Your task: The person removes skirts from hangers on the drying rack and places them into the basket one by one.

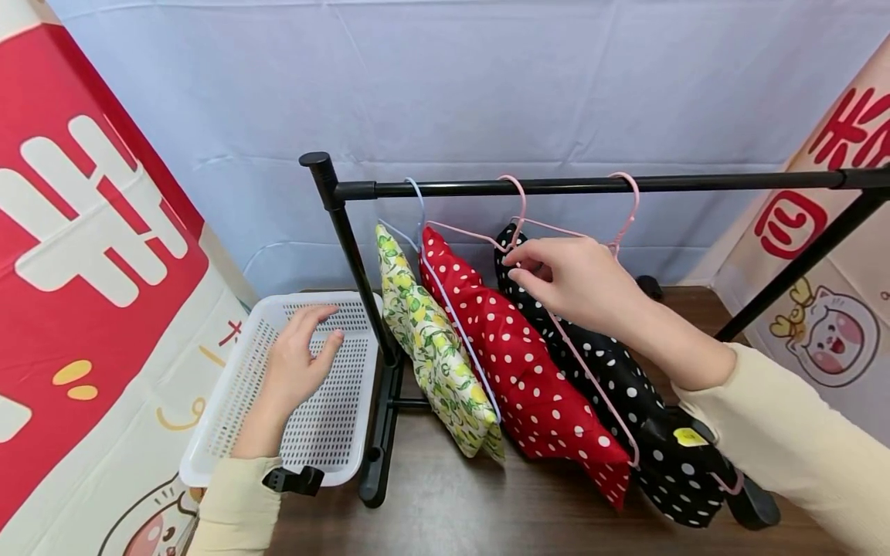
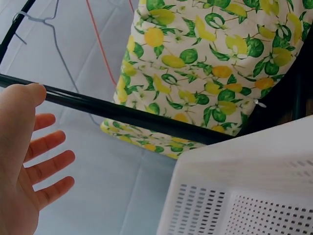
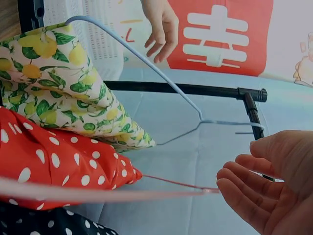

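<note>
My right hand (image 1: pixel 580 278) is at the neck of the middle pink hanger (image 1: pixel 516 201), its fingers loosely bent and nothing visibly pinched. In the right wrist view its fingertips (image 3: pixel 227 183) come close to that hanger; contact is unclear. A red polka-dot cushion (image 1: pixel 514 371) hangs there. To its left a lemon-print cushion (image 1: pixel 434 347) hangs with a light blue hanger (image 1: pixel 455 316). At the right is a black polka-dot cushion (image 1: pixel 626 378) with another pink hanger (image 1: pixel 629 205). My left hand (image 1: pixel 295 363) hovers over a white basket (image 1: pixel 191 455), fingers spread and holding nothing.
A black rack's top bar (image 1: pixel 445 188) carries the hangers, and its left post (image 1: pixel 354 262) stands beside the basket. Beneath is a dark wooden tabletop (image 1: pixel 445 494). A pale cloth (image 1: pixel 445 85) covers the back, with printed panels at both sides.
</note>
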The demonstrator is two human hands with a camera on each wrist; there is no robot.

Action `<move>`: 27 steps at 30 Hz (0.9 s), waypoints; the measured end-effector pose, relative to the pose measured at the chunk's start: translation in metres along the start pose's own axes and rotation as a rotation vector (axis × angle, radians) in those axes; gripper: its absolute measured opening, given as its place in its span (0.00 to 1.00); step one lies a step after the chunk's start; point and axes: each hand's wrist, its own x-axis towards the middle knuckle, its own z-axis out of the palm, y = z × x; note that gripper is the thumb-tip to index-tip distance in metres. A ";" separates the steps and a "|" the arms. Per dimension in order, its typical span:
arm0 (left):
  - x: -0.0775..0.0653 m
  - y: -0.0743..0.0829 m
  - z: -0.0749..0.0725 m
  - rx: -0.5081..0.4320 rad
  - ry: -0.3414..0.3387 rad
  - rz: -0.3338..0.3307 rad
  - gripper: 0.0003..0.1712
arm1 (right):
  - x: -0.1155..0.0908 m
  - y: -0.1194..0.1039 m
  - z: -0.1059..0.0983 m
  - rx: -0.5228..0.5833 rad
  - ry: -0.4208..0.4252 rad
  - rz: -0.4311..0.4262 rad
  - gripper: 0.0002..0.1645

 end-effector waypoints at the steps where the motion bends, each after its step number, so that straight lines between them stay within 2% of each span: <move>1: -0.001 0.000 0.002 -0.004 -0.002 -0.005 0.20 | 0.002 -0.002 0.002 0.005 -0.011 0.004 0.10; 10: -0.001 0.006 0.015 -0.059 0.013 0.006 0.19 | 0.017 -0.018 0.013 0.040 -0.094 0.056 0.14; 14: -0.005 0.007 0.023 -0.081 -0.013 -0.022 0.19 | 0.023 -0.024 0.019 0.057 -0.125 0.076 0.16; 19: -0.010 0.007 0.033 -0.090 -0.037 -0.058 0.19 | 0.031 -0.028 0.026 0.059 -0.140 0.089 0.16; 27: -0.017 0.007 0.048 -0.159 -0.025 -0.081 0.18 | 0.044 -0.035 0.035 0.055 -0.140 0.098 0.17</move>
